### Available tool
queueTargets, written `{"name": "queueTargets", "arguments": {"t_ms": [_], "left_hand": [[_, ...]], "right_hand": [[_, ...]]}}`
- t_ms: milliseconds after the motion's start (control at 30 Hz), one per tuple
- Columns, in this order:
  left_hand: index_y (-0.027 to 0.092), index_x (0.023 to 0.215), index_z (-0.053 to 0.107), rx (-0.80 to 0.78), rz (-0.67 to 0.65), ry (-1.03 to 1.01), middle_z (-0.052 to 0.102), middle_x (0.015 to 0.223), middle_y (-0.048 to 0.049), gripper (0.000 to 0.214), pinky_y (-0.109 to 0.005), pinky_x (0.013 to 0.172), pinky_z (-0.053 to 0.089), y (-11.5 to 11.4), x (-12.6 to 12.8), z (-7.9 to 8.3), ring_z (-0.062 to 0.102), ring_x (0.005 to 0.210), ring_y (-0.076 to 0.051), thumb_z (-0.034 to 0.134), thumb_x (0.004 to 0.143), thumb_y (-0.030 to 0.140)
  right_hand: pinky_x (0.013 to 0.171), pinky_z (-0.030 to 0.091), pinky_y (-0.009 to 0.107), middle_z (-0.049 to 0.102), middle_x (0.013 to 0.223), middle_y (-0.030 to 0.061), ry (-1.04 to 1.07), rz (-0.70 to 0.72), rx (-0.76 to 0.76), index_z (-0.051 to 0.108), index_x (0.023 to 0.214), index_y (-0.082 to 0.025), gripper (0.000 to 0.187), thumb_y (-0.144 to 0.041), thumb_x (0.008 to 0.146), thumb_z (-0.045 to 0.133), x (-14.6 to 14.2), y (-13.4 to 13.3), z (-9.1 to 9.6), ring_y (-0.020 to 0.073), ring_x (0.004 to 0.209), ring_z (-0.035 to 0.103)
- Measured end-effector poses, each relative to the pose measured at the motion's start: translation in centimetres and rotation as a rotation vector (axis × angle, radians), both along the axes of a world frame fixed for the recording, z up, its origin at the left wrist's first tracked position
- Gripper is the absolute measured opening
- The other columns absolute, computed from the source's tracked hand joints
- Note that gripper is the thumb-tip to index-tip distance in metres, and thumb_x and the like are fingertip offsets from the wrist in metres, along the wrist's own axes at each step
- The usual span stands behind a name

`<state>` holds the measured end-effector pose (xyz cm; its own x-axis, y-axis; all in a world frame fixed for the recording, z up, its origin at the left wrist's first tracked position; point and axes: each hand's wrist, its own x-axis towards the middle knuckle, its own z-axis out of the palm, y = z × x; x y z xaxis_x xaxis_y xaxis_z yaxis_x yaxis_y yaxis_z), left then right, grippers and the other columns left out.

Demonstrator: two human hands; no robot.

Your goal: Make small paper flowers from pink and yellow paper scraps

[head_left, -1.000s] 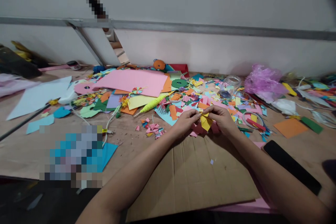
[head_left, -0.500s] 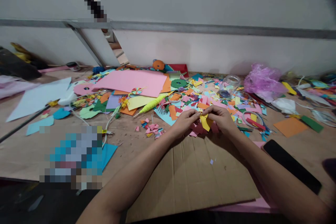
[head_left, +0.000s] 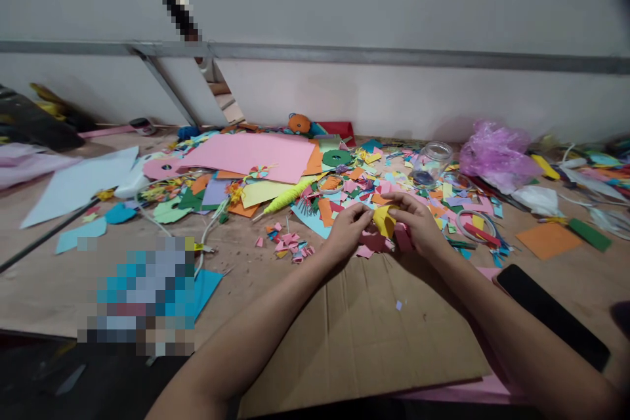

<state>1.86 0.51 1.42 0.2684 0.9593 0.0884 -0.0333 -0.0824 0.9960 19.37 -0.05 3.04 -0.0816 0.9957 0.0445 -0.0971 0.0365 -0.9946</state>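
A small piece of yellow paper (head_left: 383, 221) is held up between my two hands, bent along its upper part. My left hand (head_left: 347, 230) pinches its left edge between thumb and fingers. My right hand (head_left: 414, 220) grips the right side, its index finger reaching over the top. Just below and behind the hands lies a heap of cut paper scraps (head_left: 455, 200) in many colours. Under my forearms is a brown cardboard sheet (head_left: 364, 328), with a tiny pale scrap (head_left: 398, 305) on it.
Behind the heap stand a clear jar (head_left: 433, 164) and a crumpled purple plastic bag (head_left: 497, 151). A large pink sheet (head_left: 256, 154) and a lime yarn spool (head_left: 290, 195) lie left of it. A black phone (head_left: 551, 315) rests by my right forearm. White cables (head_left: 207, 230) run at left.
The yellow paper has turned and looks more bent, and my right index finger has lifted over its top. Both hands stay on it. The view has shifted slightly.
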Motion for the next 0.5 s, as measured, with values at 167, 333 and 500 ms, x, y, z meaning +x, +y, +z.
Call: {"name": "queueTargets", "arguments": {"t_ms": [167,333,500], "left_hand": [[0.017,0.077,0.059,0.057,0.103,-0.019,0.058,0.072,0.0004,0.027,-0.026,0.067,0.042,-0.05,0.07,-0.08,0.053,0.069,-0.013,0.058,0.086,0.042],[0.017,0.078,0.061,0.062,0.095,0.017,0.061,0.075,-0.0006,0.025,-0.025,0.069,0.043,-0.25,0.24,-0.26,0.054,0.072,-0.013,0.057,0.087,0.04],[0.016,0.079,0.062,0.001,0.023,0.04,0.062,0.075,-0.0012,0.026,-0.026,0.069,0.043,-0.1,0.05,-0.22,0.056,0.071,-0.014,0.057,0.087,0.04]], "right_hand": [[0.069,0.054,0.032,0.07,0.09,0.0035,0.167,0.054,-0.112,0.069,0.098,-0.022,0.035,-0.039,0.07,0.083,-0.76,-0.07,-0.54,0.0197,0.075,0.065],[0.069,0.055,0.033,0.074,0.086,0.0058,0.095,0.009,-0.126,0.074,0.086,-0.019,0.037,-0.04,0.061,0.09,-1.06,-0.27,-0.73,0.0215,0.075,0.066],[0.066,0.054,0.032,0.074,0.078,0.0041,0.078,0.025,-0.131,0.076,0.083,-0.02,0.032,-0.039,0.061,0.089,-0.56,-0.03,-0.68,0.0201,0.067,0.067]]}}
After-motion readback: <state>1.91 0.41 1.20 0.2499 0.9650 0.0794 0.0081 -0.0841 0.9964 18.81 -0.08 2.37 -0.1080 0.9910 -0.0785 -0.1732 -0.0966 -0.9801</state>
